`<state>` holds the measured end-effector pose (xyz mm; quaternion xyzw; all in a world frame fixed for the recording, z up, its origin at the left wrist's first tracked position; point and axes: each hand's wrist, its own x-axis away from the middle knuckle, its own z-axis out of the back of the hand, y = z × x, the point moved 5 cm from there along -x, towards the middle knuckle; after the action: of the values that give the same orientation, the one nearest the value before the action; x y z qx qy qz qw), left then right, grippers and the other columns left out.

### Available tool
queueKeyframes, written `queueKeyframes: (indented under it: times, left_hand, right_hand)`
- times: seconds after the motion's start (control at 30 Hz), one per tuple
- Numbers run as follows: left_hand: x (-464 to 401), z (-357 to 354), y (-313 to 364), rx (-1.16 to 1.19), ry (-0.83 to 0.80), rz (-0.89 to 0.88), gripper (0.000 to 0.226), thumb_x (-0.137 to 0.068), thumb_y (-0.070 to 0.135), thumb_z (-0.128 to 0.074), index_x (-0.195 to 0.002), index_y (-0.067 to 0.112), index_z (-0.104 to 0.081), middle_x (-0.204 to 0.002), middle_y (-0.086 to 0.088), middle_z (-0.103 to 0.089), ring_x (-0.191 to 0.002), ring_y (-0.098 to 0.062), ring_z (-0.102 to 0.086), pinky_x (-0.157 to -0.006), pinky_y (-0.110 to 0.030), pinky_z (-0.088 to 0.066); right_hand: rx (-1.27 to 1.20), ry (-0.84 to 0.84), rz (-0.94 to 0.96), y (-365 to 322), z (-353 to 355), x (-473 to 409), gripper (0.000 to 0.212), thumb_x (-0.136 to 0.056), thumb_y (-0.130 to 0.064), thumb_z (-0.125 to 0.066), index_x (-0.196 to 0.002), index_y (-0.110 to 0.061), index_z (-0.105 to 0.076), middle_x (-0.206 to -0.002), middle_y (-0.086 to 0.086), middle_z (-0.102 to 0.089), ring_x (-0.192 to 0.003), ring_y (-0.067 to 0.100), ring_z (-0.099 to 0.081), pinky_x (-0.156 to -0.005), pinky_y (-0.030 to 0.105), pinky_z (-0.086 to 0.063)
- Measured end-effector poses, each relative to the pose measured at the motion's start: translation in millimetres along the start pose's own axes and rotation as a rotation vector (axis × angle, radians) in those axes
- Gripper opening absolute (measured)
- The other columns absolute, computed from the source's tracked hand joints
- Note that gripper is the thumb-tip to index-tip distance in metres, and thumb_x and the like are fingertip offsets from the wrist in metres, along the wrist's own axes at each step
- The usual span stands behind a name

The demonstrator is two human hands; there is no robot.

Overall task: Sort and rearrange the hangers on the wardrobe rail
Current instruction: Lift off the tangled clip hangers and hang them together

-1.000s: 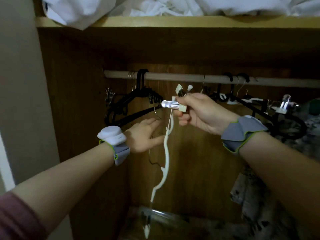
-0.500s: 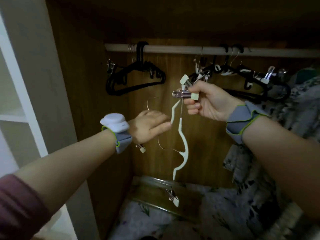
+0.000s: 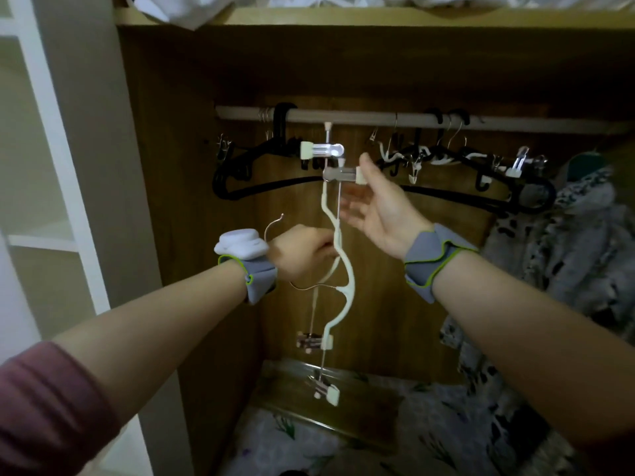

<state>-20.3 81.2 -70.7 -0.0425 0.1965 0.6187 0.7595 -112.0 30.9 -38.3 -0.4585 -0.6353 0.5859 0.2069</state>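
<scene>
A grey wardrobe rail [image 3: 360,117] runs across the wardrobe. Black hangers [image 3: 261,166] hang at its left end. A mixed bunch of black and white hangers [image 3: 457,163] hangs further right. White clip hangers [image 3: 345,286] dangle upright below the rail's middle, their top clip [image 3: 321,150] just under the rail. My left hand [image 3: 304,250] grips them around the middle, with a wire hook sticking out beside my wrist. My right hand [image 3: 378,207] is spread open with straight fingers, its thumb by the end of a second clip [image 3: 342,174].
A wooden shelf [image 3: 343,17] with white cloth sits above the rail. Patterned grey clothing [image 3: 567,242] fills the right side, floral fabric [image 3: 309,441] lies on the wardrobe floor, and white shelving [image 3: 44,132] stands at the left.
My right hand has let go of the clip and opened. My left hand has closed round the white hangers, which now reach up close to the rail.
</scene>
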Motion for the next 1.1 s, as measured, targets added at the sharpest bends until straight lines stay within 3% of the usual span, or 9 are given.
queueKeyframes:
  times: [0.2,0.3,0.5,0.6,0.7,0.8,0.87,1.0,1.1]
  left_hand:
    - [-4,2,-7,0.03,0.034,0.128,0.025,-0.097,0.009,-0.041,-0.107,-0.001,-0.061,-0.103,-0.015,-0.065,-0.095,-0.029,-0.061,-0.075,-0.029,-0.039]
    - [-5,4,-6,0.119,0.075,0.092,0.023,-0.095,0.008,-0.042,-0.099,0.001,-0.063,-0.089,-0.01,-0.062,-0.079,-0.019,-0.053,-0.06,-0.021,-0.032]
    - [-10,8,0,0.072,0.076,0.033,0.03,-0.099,0.014,-0.037,-0.105,0.002,-0.064,-0.096,-0.007,-0.063,-0.088,-0.019,-0.058,-0.068,-0.012,-0.04]
    - [-5,5,2,-0.114,0.141,-0.11,0.036,-0.096,0.016,-0.035,-0.116,0.002,-0.062,-0.117,-0.016,-0.061,-0.11,-0.03,-0.056,-0.093,-0.026,-0.039]
    - [5,7,-10,-0.24,0.362,-0.223,0.047,-0.083,0.02,-0.035,-0.122,0.006,-0.057,-0.12,-0.018,-0.06,-0.109,-0.035,-0.056,-0.091,-0.042,-0.051]
    - [10,19,-32,-0.071,0.548,0.087,0.059,-0.086,0.025,-0.055,-0.141,0.011,-0.035,-0.142,-0.016,-0.04,-0.13,-0.032,-0.038,-0.107,-0.043,-0.038]
    - [9,7,-47,0.234,0.355,0.433,0.073,-0.089,0.036,-0.057,-0.147,0.009,-0.021,-0.149,-0.013,-0.032,-0.136,-0.03,-0.034,-0.112,-0.041,-0.033]
    - [5,-17,-46,0.842,0.208,0.495,0.039,-0.101,0.03,-0.035,-0.127,0.002,-0.04,-0.088,-0.009,-0.065,-0.076,-0.022,-0.067,-0.082,-0.037,-0.055]
    - [3,-13,-46,0.836,0.242,0.432,0.031,-0.103,0.024,-0.024,-0.104,0.003,-0.047,-0.06,-0.007,-0.054,-0.04,-0.012,-0.055,-0.047,-0.024,-0.05]
  right_hand:
    - [0.446,-0.163,0.03,44,-8,22,0.035,-0.096,-0.018,-0.046,-0.13,-0.01,-0.041,-0.106,0.003,-0.054,-0.097,0.014,-0.054,-0.089,0.027,-0.045]
    - [0.658,-0.118,0.038,54,-2,21,0.025,-0.099,-0.025,-0.037,-0.121,-0.014,-0.045,-0.11,0.01,-0.057,-0.107,0.024,-0.056,-0.099,0.038,-0.045]
    - [0.474,0.006,0.076,62,2,17,0.026,-0.102,-0.025,-0.025,-0.084,-0.019,-0.042,-0.067,0.004,-0.04,-0.058,0.019,-0.046,-0.052,0.025,-0.045]
    - [0.313,0.16,0.071,64,12,5,0.028,-0.102,-0.026,-0.025,-0.083,-0.016,-0.043,-0.056,0.0,-0.028,-0.046,0.013,-0.031,-0.045,0.023,-0.031]
    - [0.249,0.22,0.058,64,22,0,0.031,-0.102,-0.028,-0.026,-0.077,-0.02,-0.043,-0.053,-0.003,-0.026,-0.036,0.004,-0.027,-0.042,0.019,-0.03]
    - [0.149,0.254,0.049,61,27,-2,0.03,-0.102,-0.027,-0.026,-0.079,-0.018,-0.044,-0.054,-0.002,-0.025,-0.033,0.003,-0.026,-0.041,0.019,-0.029]
    - [0.061,0.277,0.04,59,27,-2,0.03,-0.102,-0.028,-0.026,-0.081,-0.018,-0.045,-0.051,-0.003,-0.025,-0.03,0.002,-0.025,-0.041,0.019,-0.028]
    - [-0.13,0.281,-0.012,63,24,-6,0.034,-0.102,-0.031,-0.026,-0.078,-0.014,-0.044,-0.043,-0.006,-0.027,-0.029,0.003,-0.026,-0.043,0.021,-0.029]
    - [-0.007,0.272,-0.047,65,24,-3,0.033,-0.102,-0.03,-0.025,-0.088,-0.01,-0.048,-0.06,0.003,-0.043,-0.047,0.01,-0.045,-0.051,0.026,-0.044]
